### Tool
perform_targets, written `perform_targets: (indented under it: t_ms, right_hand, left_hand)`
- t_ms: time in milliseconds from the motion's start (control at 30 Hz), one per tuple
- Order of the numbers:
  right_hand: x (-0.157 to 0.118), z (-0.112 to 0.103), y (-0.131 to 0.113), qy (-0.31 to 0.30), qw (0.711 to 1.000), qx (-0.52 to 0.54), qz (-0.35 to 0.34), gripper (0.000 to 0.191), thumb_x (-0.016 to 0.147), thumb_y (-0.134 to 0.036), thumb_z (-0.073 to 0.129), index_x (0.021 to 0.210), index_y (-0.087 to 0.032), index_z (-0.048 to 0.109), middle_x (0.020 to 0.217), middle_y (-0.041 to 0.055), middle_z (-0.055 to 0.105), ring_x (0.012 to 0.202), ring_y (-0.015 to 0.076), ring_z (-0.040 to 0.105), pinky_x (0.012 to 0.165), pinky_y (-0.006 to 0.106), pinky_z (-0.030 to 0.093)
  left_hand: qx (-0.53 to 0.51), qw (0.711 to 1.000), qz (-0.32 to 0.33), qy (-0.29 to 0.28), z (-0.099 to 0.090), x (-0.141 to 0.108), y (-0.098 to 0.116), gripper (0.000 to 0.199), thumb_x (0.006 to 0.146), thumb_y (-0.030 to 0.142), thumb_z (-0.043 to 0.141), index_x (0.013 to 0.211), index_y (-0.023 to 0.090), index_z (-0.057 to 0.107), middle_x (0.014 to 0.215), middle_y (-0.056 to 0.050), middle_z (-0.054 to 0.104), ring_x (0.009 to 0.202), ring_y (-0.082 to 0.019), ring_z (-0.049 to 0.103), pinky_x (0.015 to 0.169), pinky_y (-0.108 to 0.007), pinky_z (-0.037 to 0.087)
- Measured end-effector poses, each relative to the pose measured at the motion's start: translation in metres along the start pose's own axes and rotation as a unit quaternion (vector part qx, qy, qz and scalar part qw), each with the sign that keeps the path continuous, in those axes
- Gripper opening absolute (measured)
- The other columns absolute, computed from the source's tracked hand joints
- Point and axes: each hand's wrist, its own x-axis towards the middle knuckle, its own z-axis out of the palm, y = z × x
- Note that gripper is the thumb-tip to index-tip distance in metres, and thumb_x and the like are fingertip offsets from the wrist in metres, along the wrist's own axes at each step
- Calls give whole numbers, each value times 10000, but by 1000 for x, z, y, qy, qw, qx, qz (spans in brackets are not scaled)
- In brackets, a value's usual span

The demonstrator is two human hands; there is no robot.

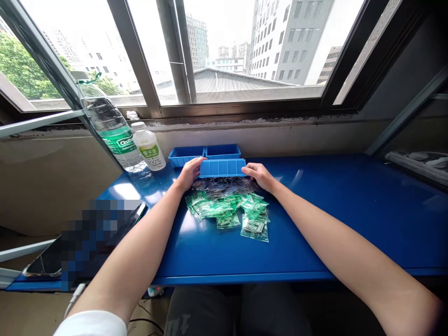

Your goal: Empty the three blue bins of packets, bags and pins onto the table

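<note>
Both hands grip a blue plastic bin by its two ends, its ribbed side turned toward me. My left hand is closed on the left end, and my right hand pinches the right end. Just below the bin lies a heap of thin dark metal pieces in clear bags. Nearer to me, several green-tinted clear packets are spread on the blue table; small pale pieces show inside. What the held bin contains is hidden.
Two blue bins stand by the wall behind. A large water bottle and a smaller white bottle are at the back left. A dark device, partly pixelated, lies at the left edge.
</note>
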Motion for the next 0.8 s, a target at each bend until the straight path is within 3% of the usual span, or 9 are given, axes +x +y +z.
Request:
perform_targets:
  t_ms: [167,333,633,800]
  right_hand:
    - [-2,0,-5,-14,1000,23,-3,444,676,-544,664,581,-195,408,579,-43,377,557,91,342,549,263,284]
    - [-3,-1,-3,-30,999,39,17,377,658,-487,704,686,-195,468,544,-66,370,503,75,294,503,252,206]
    - [-2,-1,-1,-10,997,78,14,370,610,-474,724,741,-180,541,657,-14,533,589,119,459,563,263,329]
    - [-3,0,-3,22,996,81,7,354,560,-453,749,708,-180,579,821,48,638,765,193,573,672,303,417]
  left_hand:
    - [1,999,-39,-16,1,-1,1,522,686,557,666,991,136,628,815,-53,680,753,-216,650,730,-340,499]
    - [34,999,0,-22,0,-4,1,539,674,532,690,1044,147,619,870,-45,661,795,-210,639,722,-328,501]
    - [47,998,38,-4,2,-3,3,519,685,523,687,1037,146,627,1006,-80,663,884,-222,639,776,-341,509]
    - [62,996,58,-4,5,-7,6,522,678,511,699,1049,146,651,1012,-79,671,904,-228,635,775,-333,506]
